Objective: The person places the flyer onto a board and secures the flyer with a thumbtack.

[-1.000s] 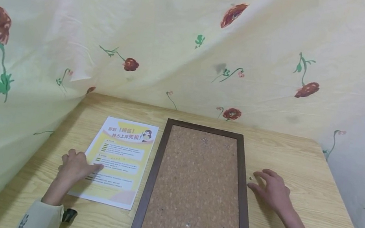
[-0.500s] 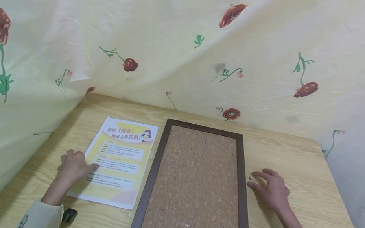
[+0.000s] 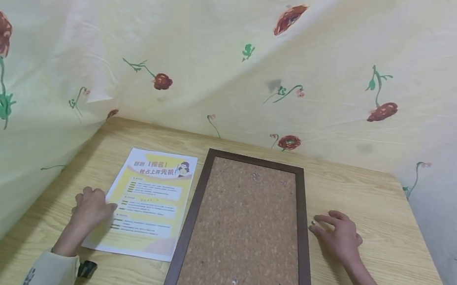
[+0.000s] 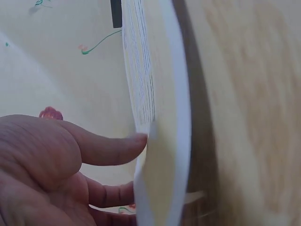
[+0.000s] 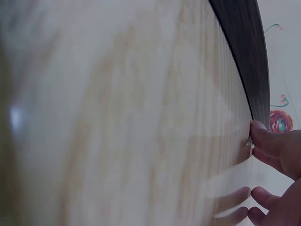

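Observation:
A printed poster sheet (image 3: 136, 242) in yellow and white lies on the table to the left of a cork board (image 3: 247, 235) with a dark wooden frame. My left hand (image 3: 89, 212) is at the sheet's left edge. In the left wrist view, its thumb (image 4: 124, 148) touches the printed face, while the sheet's bulged edge hides the other fingertips. Beside the frame's right side, my right hand (image 3: 339, 237) pinches a tiny gold thumbtack (image 3: 313, 222) between thumb and index finger. The right wrist view shows that thumb and finger close together near the frame (image 5: 249, 61); the thumbtack is barely visible there.
The wooden table (image 3: 396, 214) extends beyond the board and sheet on both sides. A flower-patterned cloth (image 3: 209, 40) hangs behind the table and along its sides. Small shiny spots dot the cork.
My left thumb has drawn back leftward toward the fingers, and the sheet's lower end has swung slightly right, to the frame. My right thumb and index finger have closed on the thumbtack.

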The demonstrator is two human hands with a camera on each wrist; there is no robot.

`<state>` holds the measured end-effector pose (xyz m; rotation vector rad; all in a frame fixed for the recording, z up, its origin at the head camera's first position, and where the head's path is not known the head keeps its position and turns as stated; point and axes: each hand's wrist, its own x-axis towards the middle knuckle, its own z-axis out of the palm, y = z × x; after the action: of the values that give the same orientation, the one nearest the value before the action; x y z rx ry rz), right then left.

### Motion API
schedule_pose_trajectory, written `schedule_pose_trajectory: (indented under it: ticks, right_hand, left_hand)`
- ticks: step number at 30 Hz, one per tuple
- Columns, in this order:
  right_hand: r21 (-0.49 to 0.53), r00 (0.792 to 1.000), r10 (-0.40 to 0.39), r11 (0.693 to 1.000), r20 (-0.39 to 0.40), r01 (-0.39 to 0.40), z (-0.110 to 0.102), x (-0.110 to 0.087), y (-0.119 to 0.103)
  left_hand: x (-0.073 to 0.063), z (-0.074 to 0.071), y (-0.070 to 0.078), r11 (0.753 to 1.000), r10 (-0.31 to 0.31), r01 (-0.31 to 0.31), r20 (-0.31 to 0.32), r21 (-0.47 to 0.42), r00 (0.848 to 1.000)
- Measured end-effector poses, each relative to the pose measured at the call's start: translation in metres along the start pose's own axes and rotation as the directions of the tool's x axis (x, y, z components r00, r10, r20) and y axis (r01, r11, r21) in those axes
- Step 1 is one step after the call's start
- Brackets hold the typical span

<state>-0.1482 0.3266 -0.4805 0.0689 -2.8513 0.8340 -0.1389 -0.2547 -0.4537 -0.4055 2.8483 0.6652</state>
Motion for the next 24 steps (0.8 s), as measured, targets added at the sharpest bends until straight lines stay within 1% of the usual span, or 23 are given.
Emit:
schedule_pose_trajectory:
  ticks: [4, 9, 15, 19, 24]
  right_hand:
    - [0.013, 1.000, 0.000, 1.000, -0.016, 0.001, 0.0005, -0.0008, -0.0011]
    - [0.032, 1.000, 0.006, 0.999, -0.025, -0.005, 0.0008, -0.0016, -0.0027]
    - [0.046, 0.999, 0.038, 0.998, -0.026, -0.037, 0.0023, -0.0006, -0.0029]
    - [0.042, 0.998, 0.044, 0.998, -0.038, -0.042, 0.0033, 0.0006, -0.0028]
    - [0.017, 0.998, 0.036, 0.999, -0.060, -0.035, 0.0041, 0.0017, -0.0030]
  left_hand:
    - [0.0003, -0.0009, -0.0007, 1.000, 0.022, -0.022, -0.015, -0.008, 1.000]
    - [0.0011, -0.0013, -0.0003, 1.000, 0.021, -0.022, -0.019, -0.019, 1.000]
    - [0.0012, -0.0014, -0.0020, 0.999, 0.035, -0.036, -0.028, -0.025, 0.999]
    - [0.0015, -0.0018, -0.0030, 0.999, 0.036, -0.037, -0.028, -0.033, 0.999]
    - [0.0012, -0.0030, -0.0043, 0.997, 0.063, -0.065, -0.041, -0.040, 0.997]
